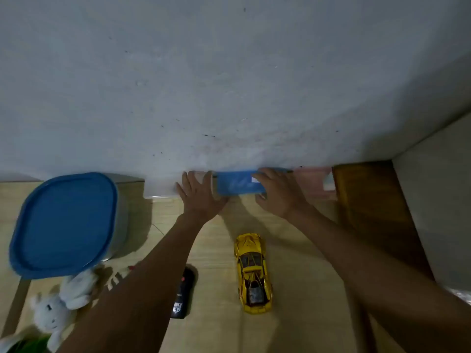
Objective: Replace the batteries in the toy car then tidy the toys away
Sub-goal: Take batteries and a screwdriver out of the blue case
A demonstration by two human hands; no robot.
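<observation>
At the far edge of the pale wooden counter [216, 250], against the wall [229, 72], the right hand [277, 192] grips a flat blue cardboard box [237, 186], fingers curled over its top. The left hand [201, 197] lies flat, fingers spread, at the box's left end. The shiny yellow toy car [253, 273] stands mid-counter, near a black remote control [182, 294].

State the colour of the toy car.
Yellow: the toy car, seen best in the head view.

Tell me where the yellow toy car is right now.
In the head view, the yellow toy car lies on the wooden surface just right of centre, nearer the person than the right hand, with the black remote to its left, apart.
</observation>
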